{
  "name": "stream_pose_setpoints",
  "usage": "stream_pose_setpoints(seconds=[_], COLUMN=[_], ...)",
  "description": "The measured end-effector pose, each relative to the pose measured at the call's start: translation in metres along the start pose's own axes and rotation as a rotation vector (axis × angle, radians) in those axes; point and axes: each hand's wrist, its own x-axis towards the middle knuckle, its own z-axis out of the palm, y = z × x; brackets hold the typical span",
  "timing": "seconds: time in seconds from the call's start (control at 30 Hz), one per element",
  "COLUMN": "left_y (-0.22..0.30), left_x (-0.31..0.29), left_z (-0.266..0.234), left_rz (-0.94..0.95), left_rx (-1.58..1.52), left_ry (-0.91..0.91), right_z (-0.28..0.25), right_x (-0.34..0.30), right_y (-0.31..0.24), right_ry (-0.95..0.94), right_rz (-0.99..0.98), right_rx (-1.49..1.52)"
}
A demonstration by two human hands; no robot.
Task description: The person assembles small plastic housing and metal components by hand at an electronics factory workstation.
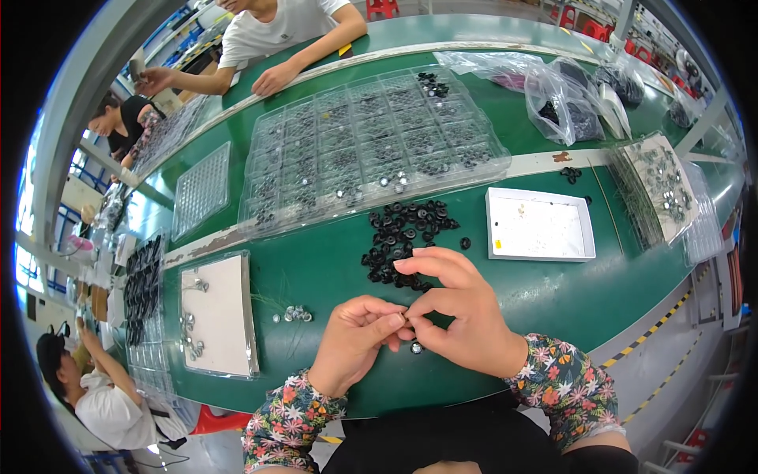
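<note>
Over the near edge of the green table, my left hand (354, 338) and my right hand (464, 316) meet at the fingertips. Both pinch something tiny that the fingers mostly hide. On my right hand, the outer fingers are raised and spread away from the pinch. Just below the fingertips shows a small shiny silver ball (416, 347); whether it hangs from the pinched piece I cannot tell. Beyond my hands lies a loose heap of small round black parts (403, 233). Left of my left hand, several silver balls (297, 314) sit by thin green wires (272, 301).
A shallow white box (540, 229) with specks inside stands at right. Behind the heap is a large transparent compartment tray (371, 138) of black parts. A pale board (217, 316) lies left, another board with wired pieces (659, 186) far right. Plastic bags (557, 103) lie behind; co-workers sit opposite and left.
</note>
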Motion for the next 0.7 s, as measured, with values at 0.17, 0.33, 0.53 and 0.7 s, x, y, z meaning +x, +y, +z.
stream_pose_setpoints(seconds=[0.17,0.33,0.53,0.7], left_y=[-0.004,-0.008,-0.006,-0.003], left_x=[0.0,0.001,0.001,-0.001], left_z=[0.002,0.003,0.002,0.001], left_rz=[0.055,0.104,0.062,0.034], left_rx=[0.002,0.026,0.028,0.045], left_ry=[0.046,0.089,0.061,0.037], right_z=[0.006,0.01,0.004,0.003], right_x=[-0.002,-0.004,-0.002,-0.003], right_y=[-0.003,-0.003,0.003,0.006], right_ry=[0.009,0.042,-0.003,-0.036], right_rz=[-0.112,-0.154,0.093,0.144], right_rx=[-0.124,-0.15,0.075,0.138])
